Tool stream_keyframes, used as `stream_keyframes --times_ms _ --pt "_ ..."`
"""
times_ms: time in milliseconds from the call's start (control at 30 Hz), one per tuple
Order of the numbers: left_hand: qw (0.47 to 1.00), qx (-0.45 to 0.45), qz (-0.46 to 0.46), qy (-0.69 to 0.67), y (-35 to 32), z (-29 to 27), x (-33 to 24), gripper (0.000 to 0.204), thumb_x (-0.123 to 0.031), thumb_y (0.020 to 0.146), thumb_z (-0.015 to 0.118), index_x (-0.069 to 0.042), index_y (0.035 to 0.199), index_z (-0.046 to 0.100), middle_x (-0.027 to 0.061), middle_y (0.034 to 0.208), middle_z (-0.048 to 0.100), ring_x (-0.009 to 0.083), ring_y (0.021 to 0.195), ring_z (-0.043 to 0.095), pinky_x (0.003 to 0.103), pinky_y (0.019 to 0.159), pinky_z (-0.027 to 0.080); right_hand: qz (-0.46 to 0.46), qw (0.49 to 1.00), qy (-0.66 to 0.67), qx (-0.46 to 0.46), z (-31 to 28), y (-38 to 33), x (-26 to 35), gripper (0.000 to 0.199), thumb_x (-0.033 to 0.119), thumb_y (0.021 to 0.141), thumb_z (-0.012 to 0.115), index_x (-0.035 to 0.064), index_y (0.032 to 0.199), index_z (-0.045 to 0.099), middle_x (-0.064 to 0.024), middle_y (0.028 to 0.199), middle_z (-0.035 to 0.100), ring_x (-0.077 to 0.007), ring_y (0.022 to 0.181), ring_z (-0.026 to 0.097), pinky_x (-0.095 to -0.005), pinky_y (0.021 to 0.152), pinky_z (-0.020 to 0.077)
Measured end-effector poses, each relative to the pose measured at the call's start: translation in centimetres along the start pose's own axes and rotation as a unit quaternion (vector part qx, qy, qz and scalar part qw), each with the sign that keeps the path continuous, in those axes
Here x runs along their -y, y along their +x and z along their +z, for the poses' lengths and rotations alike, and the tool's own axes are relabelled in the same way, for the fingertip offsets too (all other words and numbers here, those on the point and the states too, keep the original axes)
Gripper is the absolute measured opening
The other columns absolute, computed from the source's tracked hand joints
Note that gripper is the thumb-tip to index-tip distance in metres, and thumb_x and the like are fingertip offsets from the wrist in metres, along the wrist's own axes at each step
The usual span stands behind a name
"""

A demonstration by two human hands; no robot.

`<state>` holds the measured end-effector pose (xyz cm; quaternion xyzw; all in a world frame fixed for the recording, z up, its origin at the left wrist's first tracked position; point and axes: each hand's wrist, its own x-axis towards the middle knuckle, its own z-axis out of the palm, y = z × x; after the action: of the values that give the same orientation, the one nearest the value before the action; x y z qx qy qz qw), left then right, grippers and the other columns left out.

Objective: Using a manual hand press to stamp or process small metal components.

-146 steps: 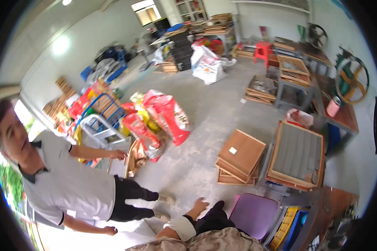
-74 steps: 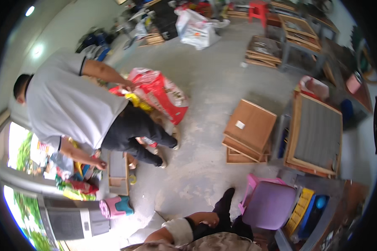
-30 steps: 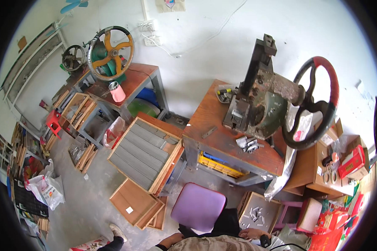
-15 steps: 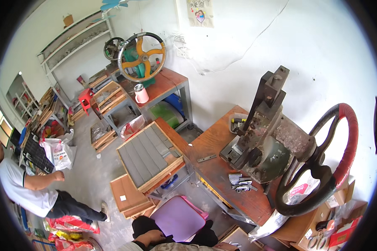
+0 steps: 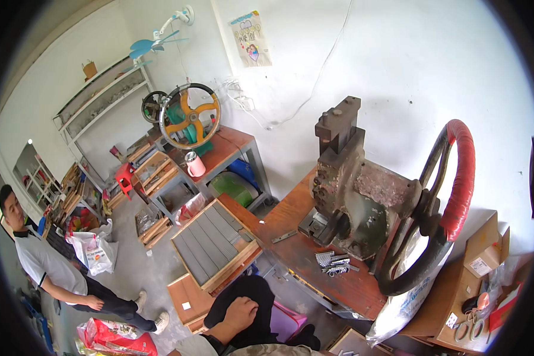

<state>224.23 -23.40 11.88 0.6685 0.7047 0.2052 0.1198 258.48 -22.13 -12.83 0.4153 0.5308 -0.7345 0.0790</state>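
My left hand (image 5: 241,314) rests on my black-trousered leg (image 5: 243,292), its fingers curled in and nothing visible in them. A dark band circles that wrist. My right hand is out of view. Just beyond my knee lies a wooden-framed tray (image 5: 234,265) of long grey strips. A purple stool seat (image 5: 283,323) shows beside my leg. To the right, a heavy hand press (image 5: 385,196) with a big red-wrapped handwheel (image 5: 460,184) stands on a reddish-brown bench (image 5: 362,292). Several small metal tools (image 5: 333,263) and a flat metal bar (image 5: 284,237) lie on it.
A co-worker (image 5: 62,267) in a white shirt stands at the left, near a red-and-white sack (image 5: 115,337). Farther back are a yellow-spoked wheel machine (image 5: 191,115) and a pink mug (image 5: 194,165). Cardboard boxes (image 5: 483,252) and scissors (image 5: 470,330) are at the right.
My view has tilted and shifted. My leg now covers much of the stool, with my left hand on it. My right hand has left the picture. The co-worker has moved and lowered an arm.
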Motion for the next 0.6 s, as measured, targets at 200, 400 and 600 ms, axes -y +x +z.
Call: stream_keyframes --times_ms 200,400,600 --pt "0.995 0.023 0.072 0.059 1.8 -0.3 -0.2 0.015 -0.015 0.067 0.066 -0.010 0.081 0.062 0.0085 0.085 0.053 0.0271 0.082 0.052 0.036 0.069 0.044 0.004 0.999 0.039 -0.025 1.4 -1.1 -0.5 0.026 0.022 0.084 0.056 0.0072 0.105 0.061 -0.0088 0.096 0.062 -0.0187 0.091 0.056 -0.0300 0.082 0.0436" --pt "0.952 0.249 0.073 0.163 4.2 1.0 1.3 0.027 -0.035 0.072 0.065 -0.013 0.088 0.065 0.0098 0.092 0.054 0.0285 0.090 0.052 0.038 0.073 0.045 -0.006 0.995 0.080 -0.058 2.2 -2.5 -1.2 0.027 0.021 0.084 0.056 0.0062 0.105 0.060 -0.0074 0.097 0.062 -0.0164 0.091 0.057 -0.0280 0.081 0.0439" --pt "0.855 0.494 0.013 0.158 8.8 4.0 4.8 0.034 -0.040 0.074 0.061 -0.009 0.086 0.067 0.0166 0.088 0.059 0.0335 0.087 0.058 0.039 0.077 0.047 -0.029 0.987 0.103 -0.121 1.8 -4.0 1.2 0.027 0.020 0.084 0.055 0.0052 0.106 0.060 -0.0060 0.098 0.063 -0.0141 0.091 0.057 -0.0260 0.080 0.0442"
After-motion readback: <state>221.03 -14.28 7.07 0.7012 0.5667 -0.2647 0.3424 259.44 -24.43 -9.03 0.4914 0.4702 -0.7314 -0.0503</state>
